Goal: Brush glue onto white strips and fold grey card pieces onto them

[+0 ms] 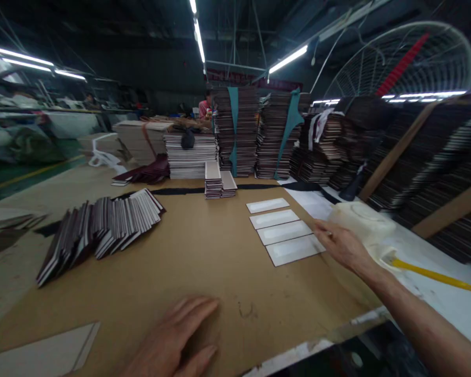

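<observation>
My left hand (176,337) lies flat and open on the brown cardboard-covered table (204,267) near its front edge, holding nothing. My right hand (343,243) reaches out to the right, fingers spread, its fingertips at the right edge of the nearest of several white rectangular cards (294,250) laid in a row. Just behind that hand stands a white plastic container (363,220) with a yellow-handled tool (435,275) beside it.
A fanned pile of dark-edged cards (102,228) lies at the left. A small stack (220,183) sits mid-table, tall stacks (237,131) line the back and right. A large fan (400,63) stands at the right. A pale sheet (43,353) lies front left.
</observation>
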`<state>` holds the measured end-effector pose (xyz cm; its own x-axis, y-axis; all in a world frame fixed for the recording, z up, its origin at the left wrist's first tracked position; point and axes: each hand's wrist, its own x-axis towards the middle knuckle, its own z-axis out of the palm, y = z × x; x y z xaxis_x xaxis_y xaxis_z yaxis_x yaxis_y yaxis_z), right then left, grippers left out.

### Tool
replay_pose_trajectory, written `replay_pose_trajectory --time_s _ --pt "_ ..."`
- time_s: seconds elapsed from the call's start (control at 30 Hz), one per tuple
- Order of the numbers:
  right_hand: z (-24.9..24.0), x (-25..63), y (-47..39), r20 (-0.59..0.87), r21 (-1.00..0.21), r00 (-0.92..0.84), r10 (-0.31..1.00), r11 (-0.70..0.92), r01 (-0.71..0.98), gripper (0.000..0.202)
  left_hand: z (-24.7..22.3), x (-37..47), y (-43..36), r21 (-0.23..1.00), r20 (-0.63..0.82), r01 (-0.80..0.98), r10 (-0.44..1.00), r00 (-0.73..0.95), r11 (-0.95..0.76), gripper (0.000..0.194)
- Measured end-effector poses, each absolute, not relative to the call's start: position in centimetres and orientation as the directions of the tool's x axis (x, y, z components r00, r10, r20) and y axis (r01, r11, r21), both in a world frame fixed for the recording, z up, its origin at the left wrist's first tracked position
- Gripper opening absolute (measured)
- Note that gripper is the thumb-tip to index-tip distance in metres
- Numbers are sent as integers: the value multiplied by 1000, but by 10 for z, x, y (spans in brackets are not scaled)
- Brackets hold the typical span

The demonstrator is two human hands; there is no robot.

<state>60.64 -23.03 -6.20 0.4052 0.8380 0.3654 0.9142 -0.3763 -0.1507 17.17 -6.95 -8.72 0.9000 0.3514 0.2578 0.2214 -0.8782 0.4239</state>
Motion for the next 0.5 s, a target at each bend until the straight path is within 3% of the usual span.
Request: replay_pose_trajectory --time_s 0.13,0.23,0.5 --pt "-79 595 -259 318 -172 459 829 -426 888 44 -61 259 -81 527 99 179 268 958 -831 52" --pt "-85 591 -255 288 -178 496 819 -463 868 45 -58 311 -88 524 44 227 292 955 -821 57" --pt "-92 567 -268 270 -231 514 814 -463 855 42 -80 322 -96 428 83 291 358 930 -856 57"
